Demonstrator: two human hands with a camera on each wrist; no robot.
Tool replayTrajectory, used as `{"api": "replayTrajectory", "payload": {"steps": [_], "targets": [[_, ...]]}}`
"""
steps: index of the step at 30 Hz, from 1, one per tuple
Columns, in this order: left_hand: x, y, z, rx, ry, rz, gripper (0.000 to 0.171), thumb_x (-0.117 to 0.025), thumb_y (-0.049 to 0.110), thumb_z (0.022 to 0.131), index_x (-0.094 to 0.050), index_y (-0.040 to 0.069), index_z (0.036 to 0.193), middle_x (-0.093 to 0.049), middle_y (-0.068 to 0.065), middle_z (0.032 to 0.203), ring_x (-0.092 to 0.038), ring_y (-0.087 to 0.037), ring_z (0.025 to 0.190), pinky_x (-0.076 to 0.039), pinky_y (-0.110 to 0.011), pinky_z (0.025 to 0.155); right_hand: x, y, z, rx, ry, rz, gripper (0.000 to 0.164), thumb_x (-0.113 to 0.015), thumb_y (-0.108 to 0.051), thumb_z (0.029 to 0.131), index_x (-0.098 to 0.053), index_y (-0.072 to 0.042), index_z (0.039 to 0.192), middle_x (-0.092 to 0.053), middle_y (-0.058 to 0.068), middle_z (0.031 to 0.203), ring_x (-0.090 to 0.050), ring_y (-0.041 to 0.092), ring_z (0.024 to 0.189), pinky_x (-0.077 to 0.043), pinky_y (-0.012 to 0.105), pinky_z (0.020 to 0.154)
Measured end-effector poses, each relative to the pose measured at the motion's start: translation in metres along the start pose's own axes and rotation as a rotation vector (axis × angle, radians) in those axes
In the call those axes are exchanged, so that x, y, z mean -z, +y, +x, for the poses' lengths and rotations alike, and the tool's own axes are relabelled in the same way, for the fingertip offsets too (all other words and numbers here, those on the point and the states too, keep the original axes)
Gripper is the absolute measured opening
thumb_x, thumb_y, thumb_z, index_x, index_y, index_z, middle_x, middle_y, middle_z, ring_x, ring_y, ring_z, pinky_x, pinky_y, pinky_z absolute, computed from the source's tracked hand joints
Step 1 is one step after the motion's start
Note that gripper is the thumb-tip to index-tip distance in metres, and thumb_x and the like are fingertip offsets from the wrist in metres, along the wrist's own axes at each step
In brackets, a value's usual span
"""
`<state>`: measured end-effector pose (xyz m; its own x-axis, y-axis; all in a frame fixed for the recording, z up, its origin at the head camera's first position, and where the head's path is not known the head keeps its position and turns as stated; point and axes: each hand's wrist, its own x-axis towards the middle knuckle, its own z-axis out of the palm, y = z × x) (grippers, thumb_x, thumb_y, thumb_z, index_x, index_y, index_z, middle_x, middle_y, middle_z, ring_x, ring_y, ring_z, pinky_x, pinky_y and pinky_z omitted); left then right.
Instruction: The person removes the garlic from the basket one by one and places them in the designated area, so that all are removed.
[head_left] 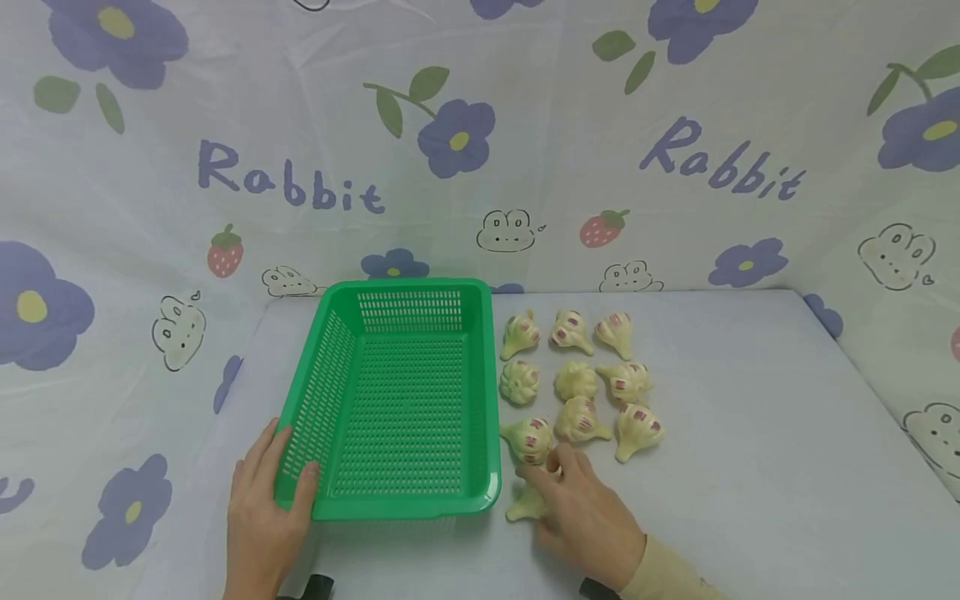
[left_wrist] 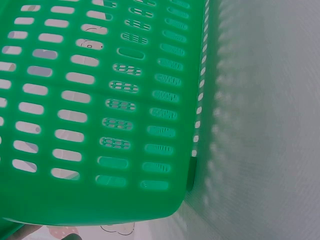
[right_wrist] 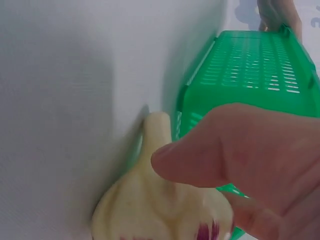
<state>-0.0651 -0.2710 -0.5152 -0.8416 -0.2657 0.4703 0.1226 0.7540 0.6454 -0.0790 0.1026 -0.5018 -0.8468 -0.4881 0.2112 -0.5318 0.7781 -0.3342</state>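
A rectangular green plastic basket (head_left: 486, 400) with slotted sides stands on the table. My left hand (head_left: 266, 508) holds its near left corner, fingers along the rim and thumb at the near edge. My right hand (head_left: 585, 517) pinches a garlic bulb (head_left: 527, 503) close to the basket's near right corner. In the right wrist view, my thumb lies on the pale garlic bulb (right_wrist: 155, 200) beside its stem, and the lower part is cut off. Several more garlic bulbs (head_left: 576, 381) with purple marks lie in rough rows right of the basket.
A white cloth covers the table (head_left: 750, 433). Behind it hangs a white curtain (head_left: 540, 150) printed with purple flowers, strawberries and rabbits. The basket's right wall stands close to the nearest column of bulbs.
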Motion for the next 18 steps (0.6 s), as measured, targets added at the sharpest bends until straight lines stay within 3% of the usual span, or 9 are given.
{"api": "replayTrajectory", "payload": {"steps": [5, 11, 18], "targets": [[0.0, 0.0, -0.001, -0.004, 0.004, -0.01, 0.055, -0.071, 0.022, 0.097, -0.056, 0.008, 0.148, -0.048, -0.014, 0.16, -0.043, -0.043, 0.147, -0.022, -0.07, 0.124, 0.009, 0.0, 0.001, -0.011, 0.008, -0.004, 0.063, -0.081, -0.007, 0.072, -0.067, -0.016, 0.133, -0.052, 0.008, 0.113, -0.052, 0.024, 0.098, -0.036, 0.016, 0.049], [0.002, 0.0, 0.0, -0.015, -0.015, 0.001, 0.056, -0.07, 0.025, 0.098, -0.055, 0.008, 0.149, -0.047, -0.014, 0.16, -0.042, -0.041, 0.148, -0.02, -0.07, 0.124, 0.025, 0.005, 0.007, 0.039, 0.13, -0.099, 0.054, -0.086, -0.016, 0.074, -0.069, -0.019, 0.126, -0.057, 0.011, 0.112, -0.051, 0.018, 0.084, -0.031, 0.014, 0.046], [0.016, 0.003, 0.004, -0.06, -0.111, 0.114, 0.063, -0.07, 0.032, 0.097, -0.051, 0.006, 0.152, -0.047, -0.018, 0.159, -0.043, -0.048, 0.144, -0.02, -0.08, 0.117, 0.046, 0.017, 0.023, 0.006, 0.195, -0.071, 0.063, -0.091, -0.029, 0.08, -0.066, -0.012, 0.135, -0.057, 0.016, 0.119, -0.056, 0.026, 0.093, -0.037, 0.017, 0.047]]}}
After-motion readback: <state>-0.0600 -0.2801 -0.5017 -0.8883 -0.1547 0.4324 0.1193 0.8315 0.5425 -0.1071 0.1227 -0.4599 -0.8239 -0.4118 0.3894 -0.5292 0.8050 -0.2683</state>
